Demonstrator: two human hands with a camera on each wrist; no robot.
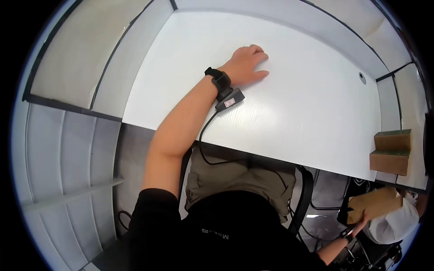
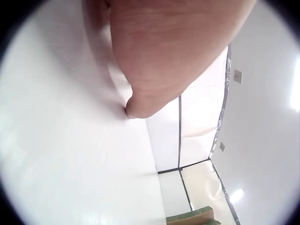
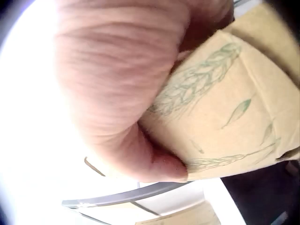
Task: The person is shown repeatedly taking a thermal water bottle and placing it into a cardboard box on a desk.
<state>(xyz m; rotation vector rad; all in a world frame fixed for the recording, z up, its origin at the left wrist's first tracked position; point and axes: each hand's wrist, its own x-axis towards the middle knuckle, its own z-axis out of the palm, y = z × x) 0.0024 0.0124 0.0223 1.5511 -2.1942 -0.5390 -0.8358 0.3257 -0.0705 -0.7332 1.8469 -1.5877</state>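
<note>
My left hand (image 1: 246, 65) rests on the white table (image 1: 294, 104), its fingers loosely bent and nothing held in them. In the left wrist view, the thumb of that hand (image 2: 164, 56) reaches down to the white surface. Low at the right, beyond the table's edge, my right hand (image 1: 359, 226) grips a brown paper bag (image 1: 375, 204). Green wheat ears are printed on the bag (image 3: 206, 108) in the right wrist view, where the thumb presses along its side. The far fingers of my right hand are hidden behind the bag.
A brown cardboard box (image 1: 389, 161) with a stepped shape stands at the table's right end. Below it, a white plastic bag (image 1: 393, 225) lies beside the paper bag. Low white partitions (image 1: 280, 20) border the table. A cable (image 1: 203, 140) runs from the left wrist camera.
</note>
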